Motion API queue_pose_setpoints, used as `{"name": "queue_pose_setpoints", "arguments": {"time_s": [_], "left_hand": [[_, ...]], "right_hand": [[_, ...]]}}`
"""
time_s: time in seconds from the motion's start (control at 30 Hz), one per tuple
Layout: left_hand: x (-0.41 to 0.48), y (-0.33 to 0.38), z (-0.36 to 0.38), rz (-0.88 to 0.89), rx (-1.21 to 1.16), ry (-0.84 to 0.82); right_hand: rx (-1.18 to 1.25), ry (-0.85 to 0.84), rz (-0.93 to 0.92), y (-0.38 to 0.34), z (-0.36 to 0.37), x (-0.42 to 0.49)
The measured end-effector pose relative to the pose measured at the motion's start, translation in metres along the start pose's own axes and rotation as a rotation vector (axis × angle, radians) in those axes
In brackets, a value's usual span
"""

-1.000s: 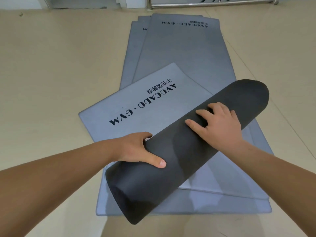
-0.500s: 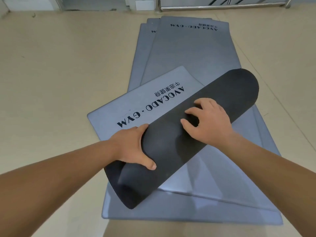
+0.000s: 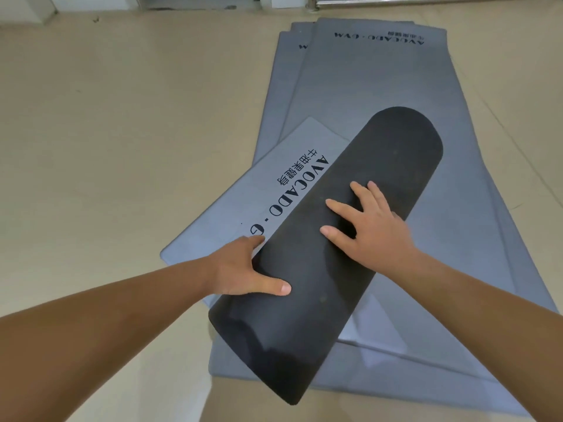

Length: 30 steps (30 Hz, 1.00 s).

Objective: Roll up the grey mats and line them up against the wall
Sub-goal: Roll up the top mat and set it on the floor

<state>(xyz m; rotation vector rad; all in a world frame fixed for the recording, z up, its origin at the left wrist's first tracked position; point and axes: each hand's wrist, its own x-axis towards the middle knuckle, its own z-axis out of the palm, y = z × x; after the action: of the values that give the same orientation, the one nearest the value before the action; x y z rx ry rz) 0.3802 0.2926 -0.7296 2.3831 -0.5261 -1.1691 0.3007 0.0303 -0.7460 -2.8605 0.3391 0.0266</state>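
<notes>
Both hands of a person press on a half-rolled grey mat, dark underside outward, lying askew across a stack of flat grey mats on the beige floor. The right hand lies flat on top of the roll, fingers spread. The left hand braces its near part, thumb straight across it, fingers stretched along the far side. The mat's unrolled end, printed AVOCADO, overhangs the stack's left edge

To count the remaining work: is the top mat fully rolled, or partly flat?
Partly rolled: the left hand and right hand rest on a dark roll; its flat grey end lies unrolled.
</notes>
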Motion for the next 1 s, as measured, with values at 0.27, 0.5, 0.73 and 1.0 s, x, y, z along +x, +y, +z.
{"name": "queue_pose_setpoints", "arguments": {"time_s": [0.27, 0.5, 0.73, 1.0], "left_hand": [[-0.031, 0.04, 0.038, -0.016, 0.462, 0.106], [-0.008, 0.004, -0.015, -0.033, 0.136, 0.053], [-0.003, -0.055, -0.061, -0.04, -0.157, 0.054], [-0.039, -0.01, -0.022, 0.287, 0.554, 0.423]], "right_hand": [[0.054, 0.084, -0.008, -0.033, -0.003, 0.037], [0.335, 0.169, 0.02, -0.005, -0.001, 0.007], [0.626, -0.02, 0.112, -0.031, 0.023, -0.019], [0.631, 0.066, 0.166, -0.076, 0.03, 0.01]]}}
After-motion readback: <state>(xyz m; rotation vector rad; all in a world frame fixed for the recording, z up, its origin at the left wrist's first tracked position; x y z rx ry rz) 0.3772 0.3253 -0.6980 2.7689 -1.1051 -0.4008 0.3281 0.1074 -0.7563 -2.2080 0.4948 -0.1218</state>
